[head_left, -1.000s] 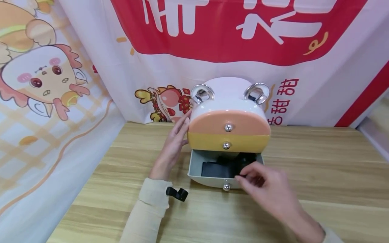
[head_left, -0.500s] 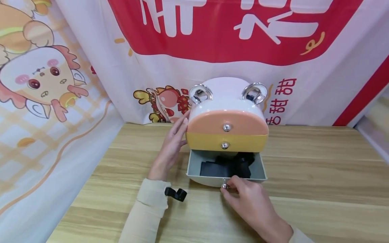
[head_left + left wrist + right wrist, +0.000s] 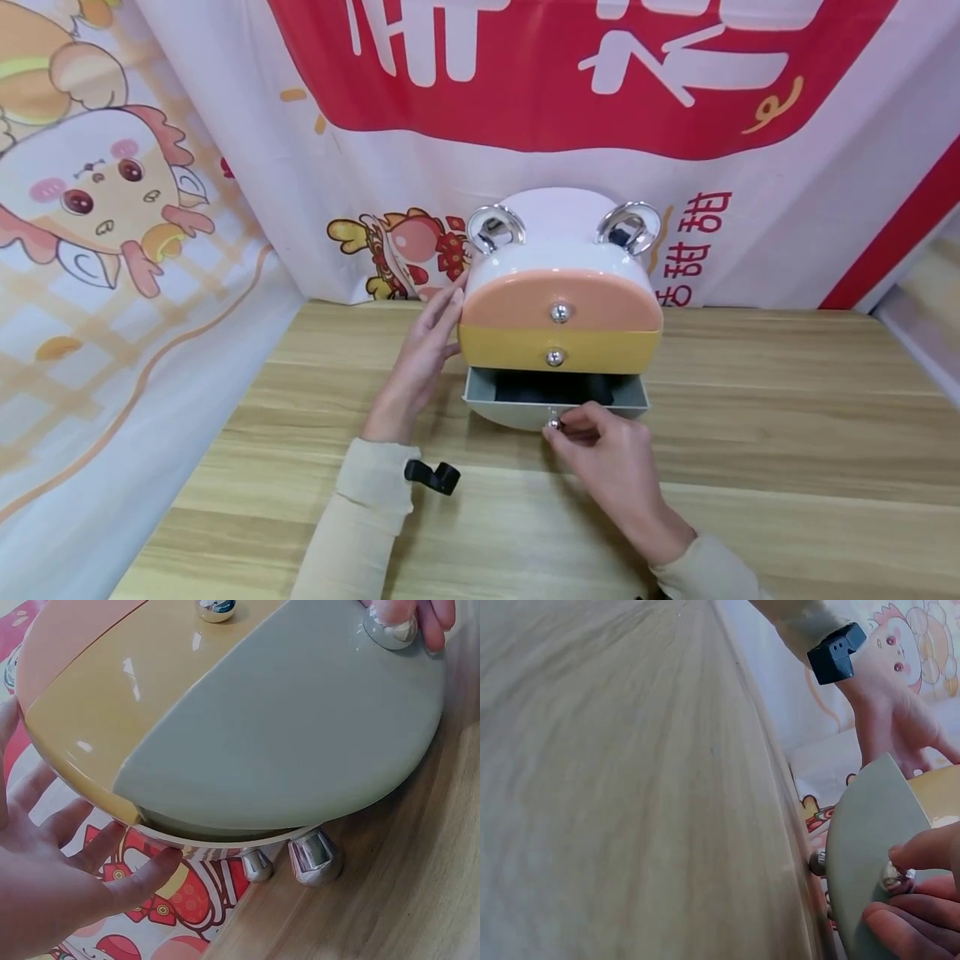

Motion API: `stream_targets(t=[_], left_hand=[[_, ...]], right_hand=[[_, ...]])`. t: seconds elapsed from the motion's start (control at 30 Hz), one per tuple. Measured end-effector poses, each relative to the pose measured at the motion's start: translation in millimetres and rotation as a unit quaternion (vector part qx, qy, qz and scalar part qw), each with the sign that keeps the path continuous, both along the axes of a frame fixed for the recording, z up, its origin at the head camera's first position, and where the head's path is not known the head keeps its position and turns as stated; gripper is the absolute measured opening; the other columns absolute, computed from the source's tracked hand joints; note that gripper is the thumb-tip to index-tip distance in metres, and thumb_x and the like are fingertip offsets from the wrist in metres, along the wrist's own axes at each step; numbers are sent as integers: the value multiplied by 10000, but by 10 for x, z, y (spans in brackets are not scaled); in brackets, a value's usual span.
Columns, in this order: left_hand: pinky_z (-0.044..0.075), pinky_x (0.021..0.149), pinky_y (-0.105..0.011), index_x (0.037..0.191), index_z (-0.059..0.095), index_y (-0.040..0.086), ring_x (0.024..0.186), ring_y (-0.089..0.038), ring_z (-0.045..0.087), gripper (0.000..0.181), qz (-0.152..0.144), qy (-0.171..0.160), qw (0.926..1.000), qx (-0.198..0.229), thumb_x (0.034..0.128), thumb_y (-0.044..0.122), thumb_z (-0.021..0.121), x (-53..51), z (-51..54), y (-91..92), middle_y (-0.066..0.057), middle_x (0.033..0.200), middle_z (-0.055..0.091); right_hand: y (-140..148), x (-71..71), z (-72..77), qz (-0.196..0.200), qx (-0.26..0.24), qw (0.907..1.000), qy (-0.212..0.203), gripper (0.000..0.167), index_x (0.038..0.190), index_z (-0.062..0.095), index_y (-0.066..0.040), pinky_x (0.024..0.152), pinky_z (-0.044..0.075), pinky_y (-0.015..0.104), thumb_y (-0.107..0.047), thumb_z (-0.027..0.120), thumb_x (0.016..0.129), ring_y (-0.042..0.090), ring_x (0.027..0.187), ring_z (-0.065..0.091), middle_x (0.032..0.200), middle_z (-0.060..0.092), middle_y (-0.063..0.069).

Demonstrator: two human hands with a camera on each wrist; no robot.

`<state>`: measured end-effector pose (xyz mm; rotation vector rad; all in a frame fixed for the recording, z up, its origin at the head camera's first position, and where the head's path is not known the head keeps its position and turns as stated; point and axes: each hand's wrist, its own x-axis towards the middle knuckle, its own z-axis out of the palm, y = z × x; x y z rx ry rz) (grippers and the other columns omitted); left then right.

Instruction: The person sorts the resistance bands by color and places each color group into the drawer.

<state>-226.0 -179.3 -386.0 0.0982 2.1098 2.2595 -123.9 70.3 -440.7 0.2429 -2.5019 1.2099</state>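
A small rounded drawer cabinet with a white top and two silver ring ears stands on the table. Its orange drawer and yellow drawer are closed. The grey-green bottom drawer stands partly out, with dark objects inside whose kind I cannot tell. My right hand pinches that drawer's silver knob between thumb and fingers. Against the cabinet's left side rests my left hand, its fingers spread along the wall in the left wrist view.
The cabinet stands on short silver feet on a wood-grain table. Behind it hangs a printed cloth, and another patterned cloth runs along the left. A black wrist mount sticks out from the left sleeve.
My right hand has moved from the dark objects at the drawer's right to its knob. The bottom drawer has slid inward, hiding more of its contents. My left hand stays at the cabinet's side.
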Motion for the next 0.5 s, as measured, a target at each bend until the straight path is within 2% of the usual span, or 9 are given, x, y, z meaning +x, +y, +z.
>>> stream_targets(t=[0.3, 0.4, 0.5], left_hand=[[479, 1174, -566, 1576, 513, 443, 1543, -181, 444, 480, -29, 35, 9999, 94, 1106, 538, 538, -18, -4, -1, 142, 1681, 451], [481, 1172, -566, 1582, 506, 441, 1543, -181, 445, 477, -40, 61, 9999, 80, 1113, 529, 526, -13, -7, -2, 141, 1683, 450], [479, 1173, -567, 1583, 507, 435, 1544, -178, 440, 478, -36, 103, 9999, 83, 1114, 523, 529, -7, 1, 5, 137, 1683, 450]], right_hand=[[-61, -151, -89, -144, -19, 9978, 640, 170, 879, 781, -99, 655, 652, 288, -119, 936, 812, 102, 711, 769, 809, 814, 7], [-87, -198, -117, -270, 189, 9951, 935, 186, 871, 762, -101, 641, 651, 318, -135, 931, 802, 108, 702, 765, 796, 810, 15], [-116, -242, -131, -403, 568, 9879, 1387, 187, 853, 732, -107, 612, 632, 338, -155, 903, 795, 121, 671, 756, 762, 797, 17]])
